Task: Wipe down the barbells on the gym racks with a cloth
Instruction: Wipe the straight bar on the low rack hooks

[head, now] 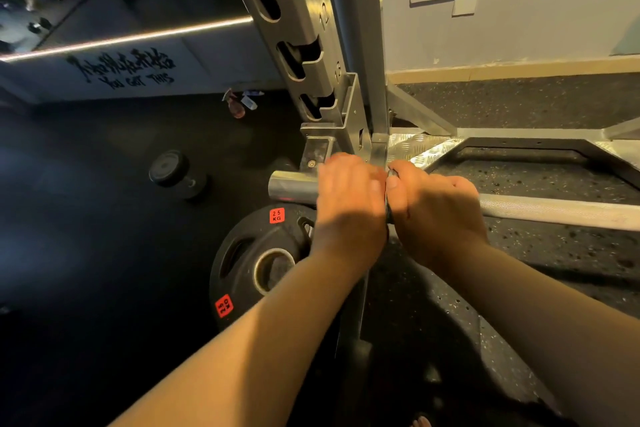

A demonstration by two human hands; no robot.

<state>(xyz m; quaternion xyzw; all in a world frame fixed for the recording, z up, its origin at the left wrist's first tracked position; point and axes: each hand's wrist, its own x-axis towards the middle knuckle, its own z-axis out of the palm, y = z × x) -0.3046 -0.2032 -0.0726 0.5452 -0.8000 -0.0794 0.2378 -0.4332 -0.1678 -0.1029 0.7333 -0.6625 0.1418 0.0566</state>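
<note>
Count: one barbell (554, 210), one rack post (304, 45) with three slots in view, one weight plate (242, 253), one dumbbell (176, 173), one spray bottle (235, 106), two hands.

The barbell lies level across the right half of the view, low against the foot of the rack post. Its smooth sleeve end points left, above the plate.

The left hand (346, 198) is curled over the sleeve. The right hand (436, 208) is curled over the bar just beside it, thumbs nearly touching. Both grip the barbell.

Hidden or unclear:
- A dark strip (388, 198) shows between the two hands. Whether it is the cloth or the bar's collar cannot be told.
- The bar's right end is cut off by the frame edge.
- The left forearm covers part of the plate, which carries two red 25 KG labels.
- The left floor is dark, with little detail.

Clearance: the dumbbell lies well left of the sleeve end, apart from it. The spray bottle stands near the wall (519, 38). The speckled floor (519, 177) beyond the shaft is bounded by the rack's base frame (415, 149).
</note>
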